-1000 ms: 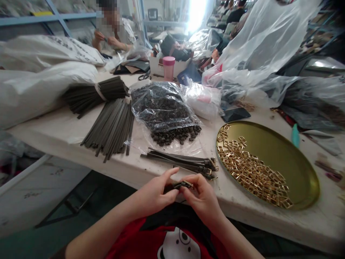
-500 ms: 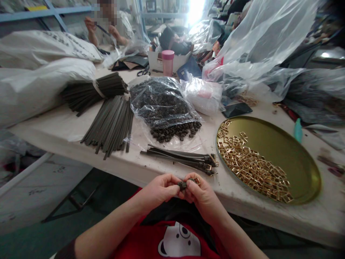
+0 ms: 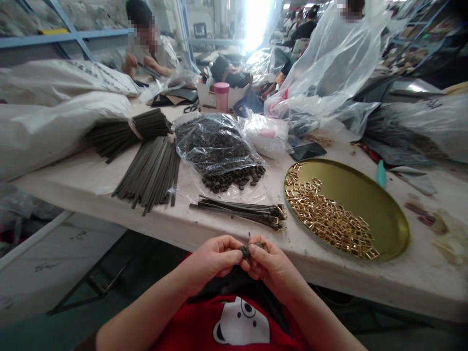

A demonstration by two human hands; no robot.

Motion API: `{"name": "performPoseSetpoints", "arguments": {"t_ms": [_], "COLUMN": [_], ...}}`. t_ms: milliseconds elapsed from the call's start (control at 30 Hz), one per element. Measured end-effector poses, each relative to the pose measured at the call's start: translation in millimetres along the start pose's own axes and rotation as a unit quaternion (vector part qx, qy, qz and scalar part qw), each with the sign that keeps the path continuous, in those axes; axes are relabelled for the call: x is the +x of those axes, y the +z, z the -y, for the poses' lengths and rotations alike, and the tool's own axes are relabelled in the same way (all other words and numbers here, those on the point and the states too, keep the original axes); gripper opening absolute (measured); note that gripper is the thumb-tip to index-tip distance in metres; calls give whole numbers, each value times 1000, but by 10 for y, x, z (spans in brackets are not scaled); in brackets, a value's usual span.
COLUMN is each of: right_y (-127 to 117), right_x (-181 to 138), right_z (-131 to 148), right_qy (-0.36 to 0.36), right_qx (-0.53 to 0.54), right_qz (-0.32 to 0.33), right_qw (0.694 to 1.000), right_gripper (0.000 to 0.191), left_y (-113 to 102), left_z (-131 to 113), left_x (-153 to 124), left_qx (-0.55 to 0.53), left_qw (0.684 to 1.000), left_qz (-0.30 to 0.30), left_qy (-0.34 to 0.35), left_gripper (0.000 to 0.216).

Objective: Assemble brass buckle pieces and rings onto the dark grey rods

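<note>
My left hand (image 3: 218, 254) is closed, thumb and fingertips pinching a small dark strap loop (image 3: 244, 251). Meeting it at the fingertips, my right hand (image 3: 269, 261) is closed on a narrow dark strap, most of which is hidden; a gold buckle (image 3: 265, 245) peeks out by its fingers. Both hands are just off the table's front edge. Beyond them lies a small bunch of dark straps with gold buckles (image 3: 237, 210). Farther back, similar dark loops (image 3: 234, 178) spill from a clear plastic bag (image 3: 215, 136).
At right, a round gold tray (image 3: 380, 209) bears a heap of gold buckles (image 3: 329, 214). Loose dark strips (image 3: 149, 170) and a tied bundle (image 3: 149, 124) lie at left, beside white sacks (image 3: 66, 112). A pink-lidded jar (image 3: 221, 97) stands behind. Other people sit farther back.
The view has tilted up and turned slightly right, so the tray appears farther left. My hands stay together at the loop and strap; a thin dark tip now sticks up between them.
</note>
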State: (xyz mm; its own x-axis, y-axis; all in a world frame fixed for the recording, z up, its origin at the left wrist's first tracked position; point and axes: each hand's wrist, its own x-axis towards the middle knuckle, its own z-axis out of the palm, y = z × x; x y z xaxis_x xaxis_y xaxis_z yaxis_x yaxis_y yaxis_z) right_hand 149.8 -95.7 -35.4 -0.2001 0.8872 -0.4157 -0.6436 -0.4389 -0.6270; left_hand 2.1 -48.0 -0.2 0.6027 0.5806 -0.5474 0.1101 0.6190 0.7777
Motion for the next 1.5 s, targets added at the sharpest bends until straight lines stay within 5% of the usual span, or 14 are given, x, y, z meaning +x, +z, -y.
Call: {"name": "performPoseSetpoints", "arguments": {"t_ms": [100,333,567,733,833,967,1100,1267,1367,1500], "right_y": [-4,84,64,-1,-63,-128,-152,-206,-223,-175], "right_x": [-47,-109,-114,-58,-27,22,82,131,123,90], "right_z": [-11,-17,-23,-41,-34,-17,-43,-122,-158,-151], "right_qy": [-26,21,65,-21,-55,-51,-108,-178,-218,-189], "right_qx": [-42,42,84,-114,-234,-217,-229,-320,-358,-310], "right_qz": [-4,19,46,-18,-35,-15,-78,-140,-155,-141], "right_qw": [999,999,993,993,970,975,964,920,895,921], "right_gripper": [25,27,27,25,22,23,27,21,16,19], "left_y": [41,68,14,-45,-70,-86,-85,-83,-80,-64], "left_z": [-30,42,192,159,131,64,-1,46,110,162], "left_x": [-61,-95,-45,-3,51,113,144,233,289,297], "left_qx": [33,22,10,146,232,355,406,354,256,8], "left_qw": [999,1000,996,986,969,920,887,903,944,998], "left_qz": [-12,-4,10,-17,-35,-112,-106,-128,-123,-31], "left_qy": [-3,11,93,84,80,124,191,206,166,57], "left_gripper": [14,19,23,17,14,14,5,6,3,11]}}
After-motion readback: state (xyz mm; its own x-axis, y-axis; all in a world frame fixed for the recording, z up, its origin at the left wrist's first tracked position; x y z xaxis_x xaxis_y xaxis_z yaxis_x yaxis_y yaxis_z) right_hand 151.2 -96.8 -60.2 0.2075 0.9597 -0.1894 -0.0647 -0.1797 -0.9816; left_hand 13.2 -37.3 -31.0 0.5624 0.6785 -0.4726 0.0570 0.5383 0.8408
